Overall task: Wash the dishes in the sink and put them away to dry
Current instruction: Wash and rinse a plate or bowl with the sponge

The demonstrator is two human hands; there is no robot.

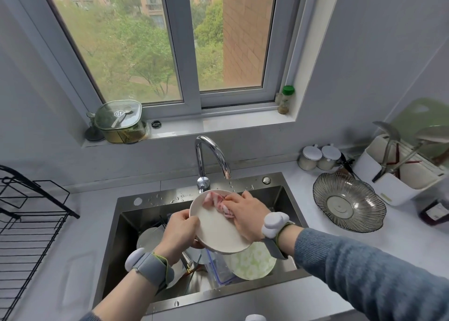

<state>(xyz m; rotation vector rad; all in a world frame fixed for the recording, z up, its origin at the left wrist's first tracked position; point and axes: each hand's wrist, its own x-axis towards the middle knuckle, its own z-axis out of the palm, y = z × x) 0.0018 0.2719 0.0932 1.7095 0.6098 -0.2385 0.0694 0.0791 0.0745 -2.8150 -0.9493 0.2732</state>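
Note:
Over the steel sink point(284, 199) my left hand point(178, 233) grips the left rim of a cream plate point(216, 231), tilted toward me. My right hand point(245, 214) holds a pink cloth point(218, 203) against the plate's upper face. Below the plate lie more dishes: a green-patterned plate point(255, 262), a clear container with a blue rim point(218, 267), a pale plate point(148, 238) and some utensils, partly hidden by my arms. The chrome faucet point(213, 155) arches just behind the plate; no water stream is visible.
A black wire dish rack point(29, 218) stands on the left counter. On the right counter sit a ribbed glass bowl point(349, 204), two white-lidded jars point(318, 158) and a white utensil holder point(398, 172). A lidded glass container point(119, 121) rests on the windowsill.

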